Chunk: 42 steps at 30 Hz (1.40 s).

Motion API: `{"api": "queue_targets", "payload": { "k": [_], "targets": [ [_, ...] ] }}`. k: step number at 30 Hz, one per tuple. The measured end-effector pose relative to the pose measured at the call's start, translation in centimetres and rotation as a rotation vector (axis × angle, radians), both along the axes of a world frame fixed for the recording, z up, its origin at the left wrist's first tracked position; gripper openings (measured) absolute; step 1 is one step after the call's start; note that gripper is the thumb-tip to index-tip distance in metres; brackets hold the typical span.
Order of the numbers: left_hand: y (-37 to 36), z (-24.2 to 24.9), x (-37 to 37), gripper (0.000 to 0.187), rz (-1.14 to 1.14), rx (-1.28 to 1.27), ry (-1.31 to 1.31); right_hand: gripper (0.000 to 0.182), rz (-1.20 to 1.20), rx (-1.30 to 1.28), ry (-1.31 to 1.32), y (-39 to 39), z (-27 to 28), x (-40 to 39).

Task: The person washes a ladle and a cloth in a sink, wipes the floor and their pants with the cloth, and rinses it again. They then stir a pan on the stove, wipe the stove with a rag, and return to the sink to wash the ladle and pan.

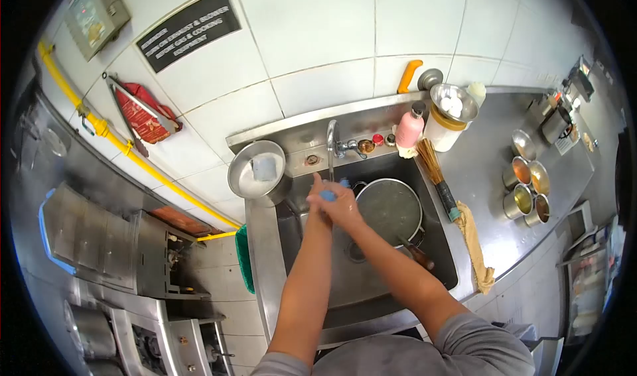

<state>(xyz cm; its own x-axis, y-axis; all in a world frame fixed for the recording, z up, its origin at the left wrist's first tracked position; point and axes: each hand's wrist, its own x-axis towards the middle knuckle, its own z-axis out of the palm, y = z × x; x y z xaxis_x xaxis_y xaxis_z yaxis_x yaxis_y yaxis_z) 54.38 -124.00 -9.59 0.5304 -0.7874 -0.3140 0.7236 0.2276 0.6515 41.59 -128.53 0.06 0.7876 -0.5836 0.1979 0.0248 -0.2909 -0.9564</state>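
My left hand [316, 191] and my right hand [342, 208] are pressed together over the sink [332, 293], just below the faucet [332, 137]. A small blue piece [326, 195], like a scrub pad or cloth, shows between them, and my closed fingers hide part of it. My right hand lies across the left one and covers some of its fingers. A large metal pot [391, 210] of cloudy water stands in the sink beside my right hand. A utensil with a wooden handle [422, 258] leans at the pot's near rim.
A steel pot [259, 189] sits on the sink's left ledge. To the right are a pink bottle [410, 129], a bowl [454, 103] on a white container, a stick brush [432, 167] and a tan cloth [472, 243]. Several metal cups [517, 202] stand on the counter [491, 177].
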Motion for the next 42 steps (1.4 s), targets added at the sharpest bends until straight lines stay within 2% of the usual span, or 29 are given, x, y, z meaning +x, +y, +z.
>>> {"api": "queue_targets", "payload": {
  "k": [1, 2, 3, 6, 7, 9, 10, 11, 12, 13, 15, 16, 17, 19, 20, 24, 26, 27, 29, 31, 32, 33, 34, 35, 37, 38, 39, 41, 42],
  "targets": [
    [-0.2, 0.3, -1.2, 0.049, -0.007, 0.026, 0.001, 0.038, -0.060, -0.053, 0.007, -0.1, -3.6, 1.1],
    [-0.4, 1.6, -3.3, 0.048, 0.137, 0.077, -0.004, 0.051, -0.122, -0.104, 0.018, -0.1, -6.1, 1.5],
    [-0.7, 2.5, -4.9, 0.047, 0.281, 0.126, -0.015, 0.051, -0.130, -0.078, 0.019, -1.3, -5.8, 1.3],
    [-2.2, 2.8, -6.1, 0.042, 0.386, 0.355, -0.101, 0.026, -0.224, 0.256, 0.167, -5.4, -4.7, 1.1],
    [-2.5, 2.9, -6.1, 0.039, 0.444, 0.453, -0.139, 0.026, -0.221, 0.266, 0.166, -4.6, -4.9, 1.4],
    [-1.8, 0.6, -3.9, 0.035, 0.461, 0.383, -0.033, 0.031, -0.215, 0.064, 0.296, -1.6, -5.6, 1.8],
    [-1.2, -2.0, -2.3, 0.037, 0.534, 0.333, -0.158, 0.038, -0.045, 0.268, 0.130, -0.5, -6.5, 1.8],
    [-0.2, -3.5, -1.3, 0.040, 0.608, 0.283, -0.284, 0.038, -0.044, 0.276, 0.138, -0.2, -5.6, 1.7],
    [0.8, -2.2, -1.1, 0.045, 0.448, 0.253, -0.334, 0.036, -0.126, 0.081, 0.126, -0.2, -3.2, 1.5],
    [0.7, 1.7, -2.6, 0.045, 0.457, 0.257, -0.334, 0.035, -0.204, -0.120, 0.107, -0.7, -1.6, 1.9],
    [0.2, 11.0, -6.7, 0.049, 0.265, 0.299, 0.116, 0.037, -0.153, -0.163, 0.010, -4.0, -3.4, 4.4],
    [1.0, 11.8, -7.1, 0.043, 0.111, 0.435, -0.037, 0.037, -0.038, -0.118, 0.037, -6.1, -3.2, 5.3],
    [1.7, 12.1, -6.8, 0.043, 0.119, 0.434, -0.039, 0.038, 0.077, -0.074, 0.063, -7.4, -3.1, 5.7],
    [3.5, 12.8, -5.9, 0.031, 0.050, 0.528, -0.552, 0.038, 0.241, -0.074, 0.112, -8.3, -1.7, 4.8],
    [4.2, 13.1, -5.2, 0.026, 0.130, 0.438, -0.553, 0.037, 0.398, -0.073, 0.167, -8.7, -1.2, 4.3],
    [5.6, 15.4, -3.8, 0.021, 0.341, 0.202, -0.584, 0.032, 0.578, -0.063, 0.115, -10.1, -3.8, 1.5],
    [5.7, 16.1, -3.7, 0.019, 0.380, 0.047, -0.438, 0.027, 0.538, 0.266, 0.043, -10.3, -4.4, 1.1],
    [5.5, 14.8, -3.2, 0.019, 0.382, 0.048, -0.434, 0.027, 0.541, 0.267, 0.047, -9.5, -3.1, 0.7],
    [4.3, 10.8, -1.7, 0.024, 0.616, -0.068, -0.044, 0.025, 0.377, 0.933, -0.219, -6.4, 1.9, 0.6],
    [3.5, 7.1, -1.2, 0.033, 0.608, 0.057, -0.033, 0.024, 0.277, 0.776, -0.292, -3.4, 1.6, 1.7],
    [3.7, 1.8, 0.4, 0.031, 0.337, -0.190, -0.011, 0.024, 0.270, 0.774, -0.292, -2.8, 1.5, 1.8],
    [3.4, 3.4, -0.7, 0.033, 0.062, -0.433, 0.011, 0.026, 0.196, 0.623, -0.181, -2.4, 1.3, 2.0],
    [2.0, 3.8, -4.8, 0.041, 0.491, -0.406, 0.191, 0.028, 0.123, 0.474, -0.067, -1.9, 1.1, 2.0],
    [1.7, 3.2, -4.9, 0.041, 0.491, -0.404, 0.196, 0.030, 0.053, 0.325, 0.047, -1.5, 0.6, 2.1],
    [1.2, 2.3, -4.5, 0.041, 0.410, -0.052, 0.000, 0.034, -0.083, 0.026, 0.269, -0.9, -0.2, 2.2],
    [-0.3, 3.4, -5.0, 0.040, 0.538, 0.413, -0.007, 0.035, -0.083, 0.061, 0.133, -2.9, -3.1, 2.6],
    [-0.3, 1.5, -4.4, 0.040, 0.537, 0.415, -0.008, 0.035, -0.083, 0.063, 0.133, -2.8, -3.5, 2.8],
    [-0.4, -4.1, -2.9, 0.041, 0.482, 0.047, 0.104, 0.034, -0.094, 0.218, 0.157, -2.2, -4.1, 2.7],
    [0.1, -1.0, -3.9, 0.039, 0.303, -0.072, 0.122, 0.033, -0.065, -0.131, -0.151, -1.3, -3.4, 2.2]
  ]
}}
